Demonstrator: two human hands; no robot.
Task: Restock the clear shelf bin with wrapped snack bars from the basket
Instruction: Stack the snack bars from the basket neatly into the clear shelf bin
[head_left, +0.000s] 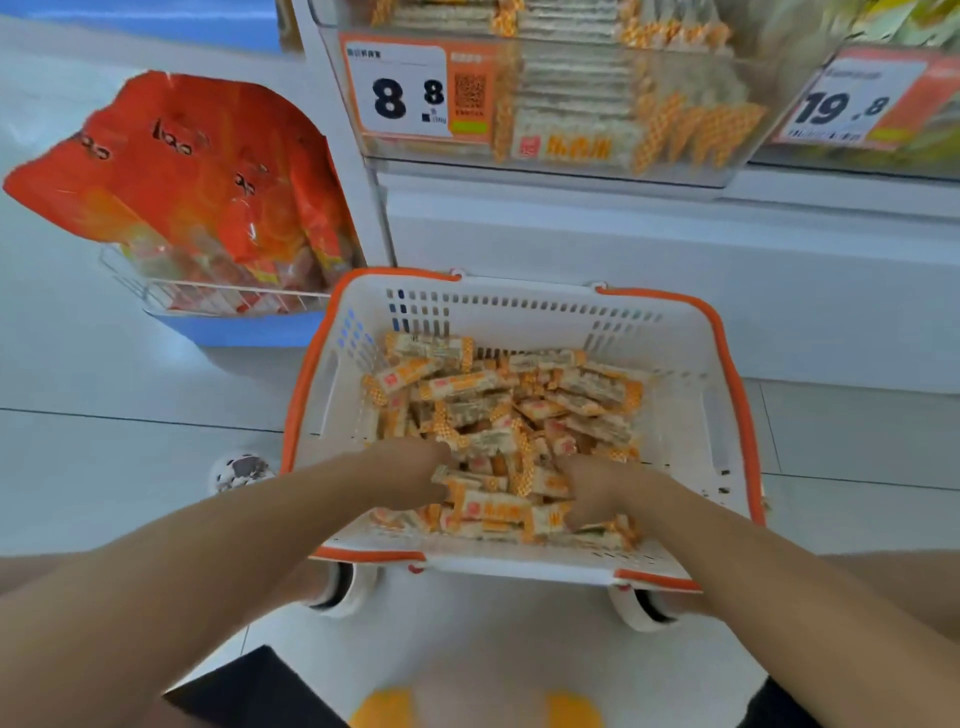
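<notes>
White plastic basket (691, 374) w/ orange rim sits on the pale tiled floor (104, 457), right in front of the person, holding a loose heap of wrapped snack bars (498, 410), orange-and-white wrappers lying every which way. Both bare arms reach down into it. Left hand (410, 470) is sunk in the near-left part of the heap, fingers curled down among the bars; looks like it's gathering some, but can't tell exactly which ones it grips since the fingertips are buried. Right hand (597, 491) is at the near-right side, fingers likewise bent into the pile & touching bars, its actual hold hidden too. A few bars lie between the two hands. Above & behind the basket, on the shelf unit, is the clear shelf bin (597, 171), already partly stocked w/ the same kind of bars in neat stacks; a price tag (397, 91) reading 8.8 hangs on its front left. Next bin over to the right has a second tag (852, 101) reading 19.8, contents blurred. Left of the shelf, a wire rack (218, 299) holds orange snack bags (197, 171) standing upright. Near bottom edge, white shoes (343, 587) poke out just under the basket's near rim, & dark shorts (260, 686) show at lower left.
</notes>
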